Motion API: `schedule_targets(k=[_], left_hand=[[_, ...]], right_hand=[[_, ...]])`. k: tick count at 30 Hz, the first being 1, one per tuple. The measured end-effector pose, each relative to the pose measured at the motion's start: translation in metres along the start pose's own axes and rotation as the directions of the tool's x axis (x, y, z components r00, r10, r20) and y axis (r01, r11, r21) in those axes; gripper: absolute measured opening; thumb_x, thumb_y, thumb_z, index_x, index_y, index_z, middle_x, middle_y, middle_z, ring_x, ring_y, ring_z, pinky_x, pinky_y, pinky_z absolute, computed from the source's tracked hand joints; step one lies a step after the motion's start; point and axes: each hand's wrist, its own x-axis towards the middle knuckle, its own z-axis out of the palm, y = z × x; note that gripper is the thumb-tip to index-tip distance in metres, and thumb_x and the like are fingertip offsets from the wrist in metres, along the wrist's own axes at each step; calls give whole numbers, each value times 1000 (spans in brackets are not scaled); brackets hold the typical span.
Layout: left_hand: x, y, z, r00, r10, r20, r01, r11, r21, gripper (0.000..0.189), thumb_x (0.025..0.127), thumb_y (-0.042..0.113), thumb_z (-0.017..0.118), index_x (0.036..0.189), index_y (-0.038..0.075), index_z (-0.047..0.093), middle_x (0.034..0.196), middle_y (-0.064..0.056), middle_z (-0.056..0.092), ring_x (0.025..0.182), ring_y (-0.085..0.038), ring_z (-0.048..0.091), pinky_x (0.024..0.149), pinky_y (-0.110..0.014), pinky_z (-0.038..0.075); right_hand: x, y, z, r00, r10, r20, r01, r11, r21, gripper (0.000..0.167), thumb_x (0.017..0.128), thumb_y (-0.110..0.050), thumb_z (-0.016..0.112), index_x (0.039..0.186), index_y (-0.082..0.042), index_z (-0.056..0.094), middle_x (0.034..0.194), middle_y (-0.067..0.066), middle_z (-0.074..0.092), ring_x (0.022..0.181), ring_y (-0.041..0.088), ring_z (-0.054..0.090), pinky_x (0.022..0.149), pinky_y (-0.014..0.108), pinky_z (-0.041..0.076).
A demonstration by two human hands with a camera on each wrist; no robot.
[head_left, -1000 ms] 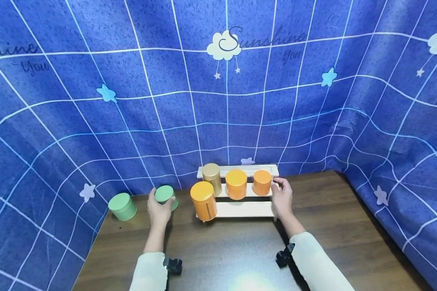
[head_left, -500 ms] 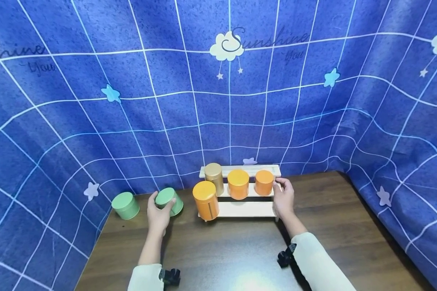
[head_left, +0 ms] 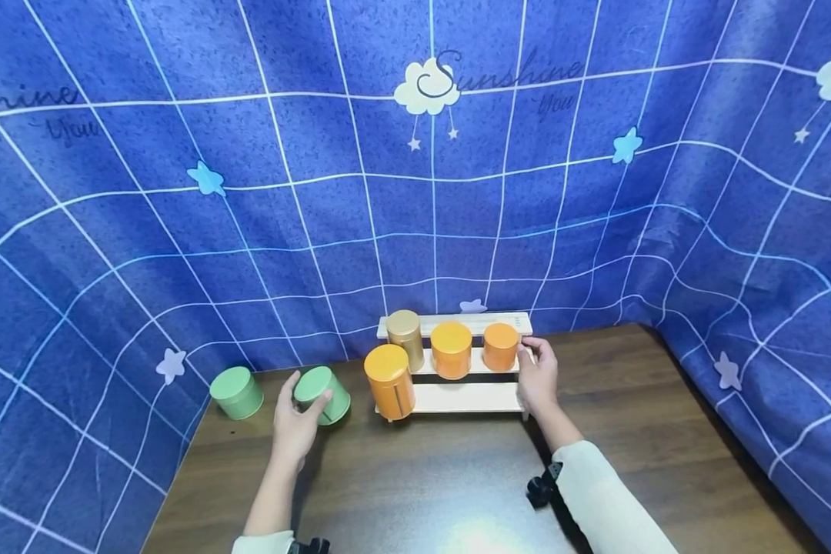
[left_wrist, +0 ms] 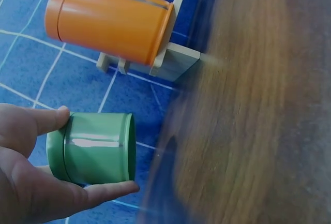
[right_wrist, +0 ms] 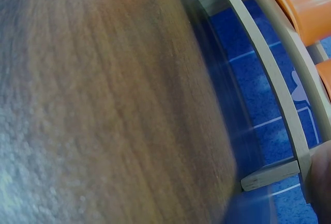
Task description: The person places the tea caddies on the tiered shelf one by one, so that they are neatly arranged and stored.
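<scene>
My left hand (head_left: 296, 428) pinches a short green tin (head_left: 324, 396) between thumb and fingers. The tin is tilted, its lid leaning left, and in the left wrist view the green tin (left_wrist: 98, 146) hangs off the tabletop, my thumb near the lid. At the right end of a pale wooden tiered rack (head_left: 467, 398), my right hand (head_left: 538, 377) grips the side by the middle tier. A tall orange tin (head_left: 391, 388) stands on the rack's lower left, a gold tin (head_left: 406, 342) behind it. Two shorter orange tins, one wider (head_left: 452, 352) and one smaller (head_left: 501, 348), occupy the middle tier.
A second green tin (head_left: 238, 394) stands on the brown wooden table (head_left: 415, 477) at the far left. A blue curtain (head_left: 360, 215) with white lines and stars hangs close behind the rack and along both sides.
The green tin in my left hand has come up off the table, tipped over and shifted slightly right and nearer. My left forearm has drawn back; my right hand stays at the rack.
</scene>
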Motion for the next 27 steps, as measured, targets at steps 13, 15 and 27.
schedule_targets(k=[13, 15, 27], left_hand=[[-33, 13, 1, 995, 2, 102, 0, 1000, -17, 71, 106, 23, 66, 165, 7, 29, 155, -30, 45, 140, -40, 51, 93, -36, 64], [-37, 13, 2, 995, 11, 102, -10, 1000, -11, 71, 106, 24, 65, 165, 7, 30, 154, -29, 45, 140, -39, 51, 92, -36, 65], [-67, 25, 8, 992, 85, 95, -84, 996, -13, 62, 105, 23, 67, 159, 10, 40, 149, -23, 52, 117, -4, 63, 87, -32, 66]], right_hand=[[-4, -15, 0, 1000, -11, 4, 11, 1000, 4, 22, 103, 7, 55, 124, 14, 58, 112, 5, 61, 116, 19, 57, 92, 6, 50], [-3, -13, 0, 1000, -13, 1, 13, 1000, 12, 23, 104, 6, 55, 125, 13, 58, 113, 4, 61, 118, 19, 56, 93, 6, 50], [3, 11, -1, 999, -44, -16, 44, 999, -14, 23, 105, 1, 57, 126, 9, 60, 123, 15, 62, 119, 15, 58, 96, 6, 48]])
